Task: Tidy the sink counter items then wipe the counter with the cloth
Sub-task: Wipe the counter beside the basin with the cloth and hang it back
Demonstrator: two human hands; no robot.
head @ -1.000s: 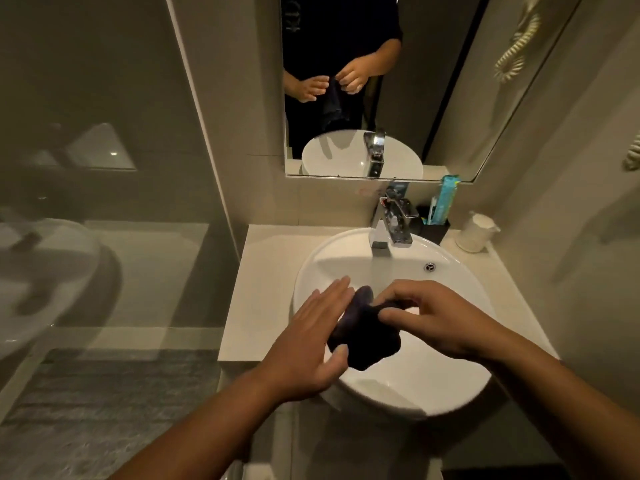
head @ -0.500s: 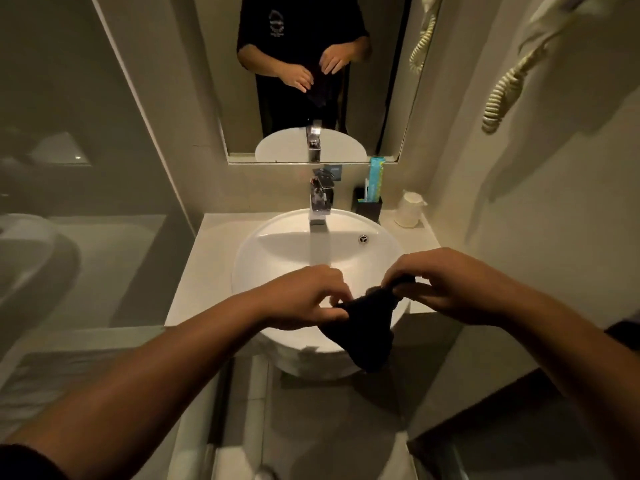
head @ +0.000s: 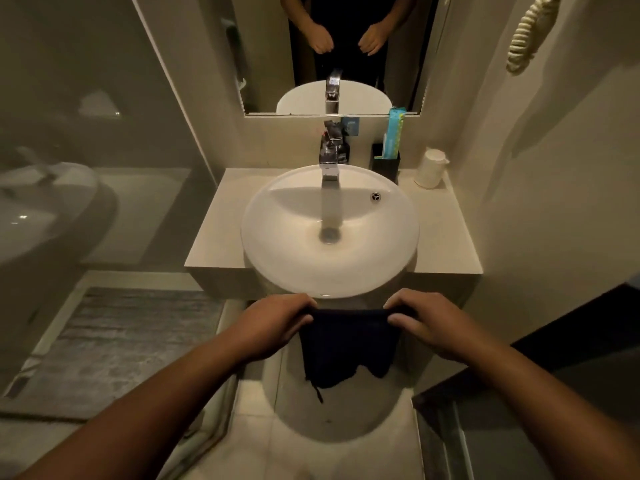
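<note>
Cloth [head: 347, 344] now spread flat btwn both hands — a sec ago it was a bunched wad over the basin [head: 330, 230]. Left hand [head: 277, 323] and right hand [head: 427, 323] each pinch a top corner, cloth hanging just in front of the basin, off the surface [head: 214, 233] — prob ready for wiping.

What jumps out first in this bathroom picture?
A dark cloth stretched between the left hand and right hand, hanging in front of the basin. That round white basin fills the middle, under a chrome tap. Both hands also show in the mirror above.
</note>
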